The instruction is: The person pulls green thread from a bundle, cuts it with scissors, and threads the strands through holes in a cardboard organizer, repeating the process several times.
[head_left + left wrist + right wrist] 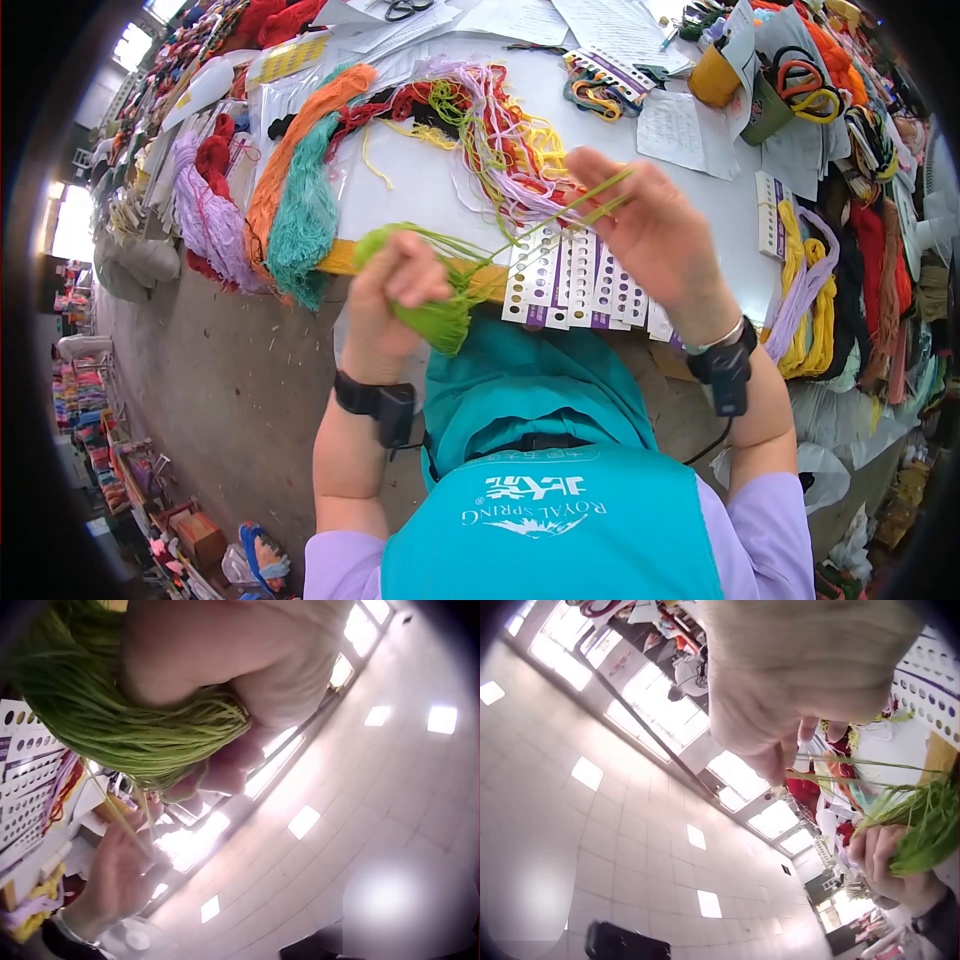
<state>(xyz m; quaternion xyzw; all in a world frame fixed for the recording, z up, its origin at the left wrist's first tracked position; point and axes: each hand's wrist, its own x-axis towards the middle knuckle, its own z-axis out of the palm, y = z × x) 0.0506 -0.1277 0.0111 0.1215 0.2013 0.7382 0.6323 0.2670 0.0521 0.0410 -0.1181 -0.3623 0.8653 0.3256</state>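
A lime-green skein of embroidery thread hangs in front of the table's near edge. My left hand grips it with curled fingers; in the left wrist view the skein wraps round the hand. Higher and to the right, my right hand pinches a few green strands between thumb and fingers. These strands stretch back to the skein across the gap between the hands. Seen from the right wrist, the strands run toward the left hand, and the right fingertips are partly hidden behind the hand.
Punched white thread cards line the table's front edge. Behind them lies a multicoloured thread tangle. Orange and teal skeins drape over the left edge. Yellow and lilac skeins hang at right, below a holder with scissors.
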